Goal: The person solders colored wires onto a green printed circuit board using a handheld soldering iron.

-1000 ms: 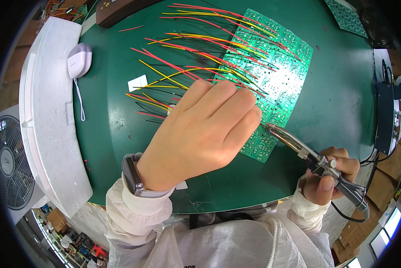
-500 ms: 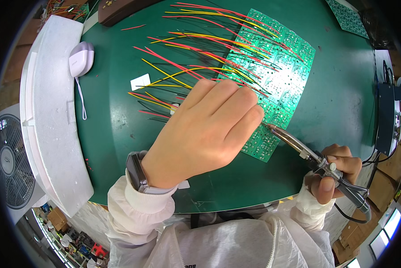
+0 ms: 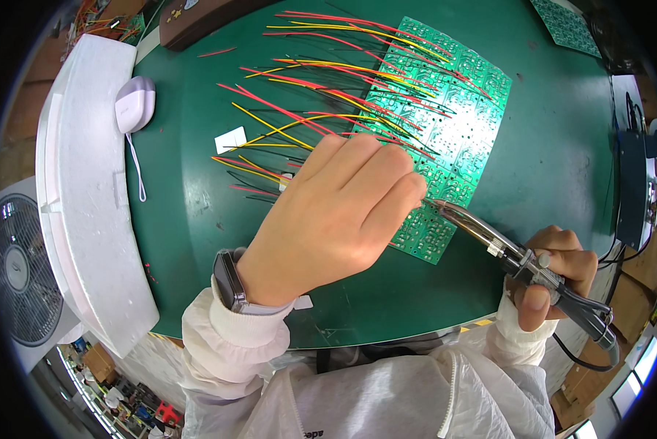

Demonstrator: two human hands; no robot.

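A green circuit board (image 3: 456, 139) lies on the table, with rows of red, yellow and black wires (image 3: 328, 69) fanning out to its left. My left hand (image 3: 335, 212) is closed over the board's lower left part, fingers curled and pinched together. Whatever its fingertips hold is hidden beneath the hand; some wires run under it. In my right hand (image 3: 559, 274) is a soldering iron (image 3: 500, 245), gripped by its handle. Its tip points up and left, close beside my left fingertips at the board. Contact at the tip cannot be made out.
The green table mat (image 3: 189, 241) carries a white label piece (image 3: 230, 140) and a pale lilac case (image 3: 135, 106) with a strap. A white foam block (image 3: 91, 190) lines the left edge, with a fan (image 3: 21, 271) beyond. Another circuit board (image 3: 568, 28) lies far right, near a dark box (image 3: 630, 190).
The iron's tip has shifted slightly left across the board, and my left hand has edged left with it. Both hands keep their grip. The whole view has shifted a little.
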